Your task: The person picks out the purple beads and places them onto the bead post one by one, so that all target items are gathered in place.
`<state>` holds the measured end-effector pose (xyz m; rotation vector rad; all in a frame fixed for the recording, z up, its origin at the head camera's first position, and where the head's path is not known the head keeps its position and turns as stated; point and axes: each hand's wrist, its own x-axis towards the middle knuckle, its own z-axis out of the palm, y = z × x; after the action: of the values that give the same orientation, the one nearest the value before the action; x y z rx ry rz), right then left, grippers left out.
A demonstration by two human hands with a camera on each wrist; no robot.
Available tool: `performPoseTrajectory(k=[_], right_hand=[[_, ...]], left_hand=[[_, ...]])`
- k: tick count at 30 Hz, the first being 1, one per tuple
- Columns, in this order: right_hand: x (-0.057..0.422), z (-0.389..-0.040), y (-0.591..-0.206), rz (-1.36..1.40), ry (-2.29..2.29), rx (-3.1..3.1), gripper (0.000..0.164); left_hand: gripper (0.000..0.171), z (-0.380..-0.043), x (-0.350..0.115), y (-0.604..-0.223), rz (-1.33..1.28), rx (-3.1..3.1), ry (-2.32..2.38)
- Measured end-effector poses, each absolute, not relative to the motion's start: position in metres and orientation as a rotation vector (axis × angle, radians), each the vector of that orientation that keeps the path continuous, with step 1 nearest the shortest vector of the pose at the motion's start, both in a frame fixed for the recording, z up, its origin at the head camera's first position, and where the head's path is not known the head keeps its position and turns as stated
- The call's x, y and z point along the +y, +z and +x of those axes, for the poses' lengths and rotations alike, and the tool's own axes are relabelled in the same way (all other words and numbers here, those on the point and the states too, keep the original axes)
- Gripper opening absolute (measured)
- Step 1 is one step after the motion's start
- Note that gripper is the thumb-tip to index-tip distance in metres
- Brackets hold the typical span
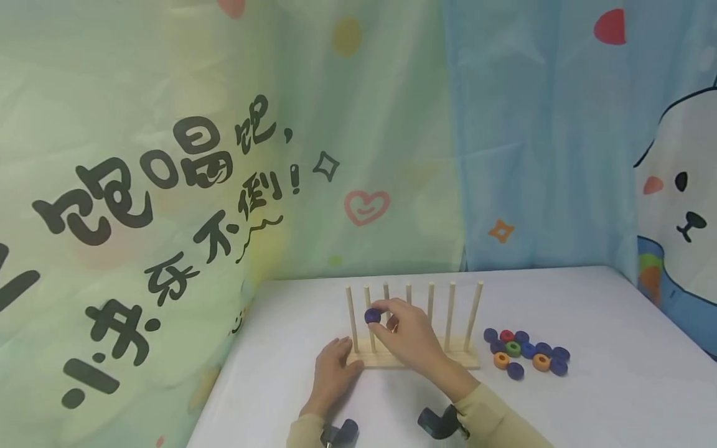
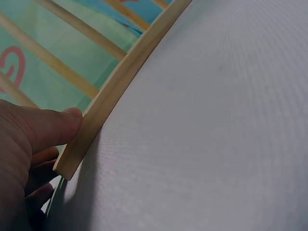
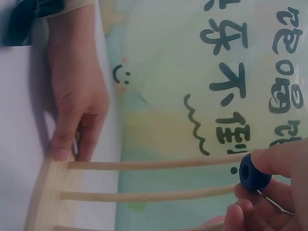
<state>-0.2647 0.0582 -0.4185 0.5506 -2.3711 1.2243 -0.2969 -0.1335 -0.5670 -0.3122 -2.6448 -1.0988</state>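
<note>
A wooden peg stand (image 1: 385,359) with a row of several upright pegs stands on the white table. My left hand (image 1: 333,376) grips the left end of its base; in the left wrist view the thumb lies against the front edge and the other fingers reach behind. Between thumb and fingers, my right hand (image 1: 413,339) pinches a dark blue bead (image 1: 372,316) near the upper part of the second peg from the left. The right wrist view shows the hole of the bead (image 3: 254,172) turned towards the base, close to the peg tips.
Right of the stand lie several loose beads: mostly dark blue, with a red bead (image 1: 506,336), a green bead (image 1: 512,349) and two orange ones (image 1: 541,363). A printed curtain (image 1: 370,155) hangs behind the table (image 1: 627,386). Both wrists wear dark camera mounts.
</note>
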Motion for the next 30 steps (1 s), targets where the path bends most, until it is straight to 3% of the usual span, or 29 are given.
performPoseTrajectory(k=[17,30], right_hand=[[0.037,-0.281,-0.389,0.598,1.248,-2.226,0.033],[0.030,-0.293,-0.389,0.574,1.266,-2.251,0.032]], left_hand=[[0.052,-0.296,-0.134,-0.565,-0.253,-2.670,-1.172],[0.052,-0.296,-0.133,-0.567,-0.243,-2.682,-1.184]])
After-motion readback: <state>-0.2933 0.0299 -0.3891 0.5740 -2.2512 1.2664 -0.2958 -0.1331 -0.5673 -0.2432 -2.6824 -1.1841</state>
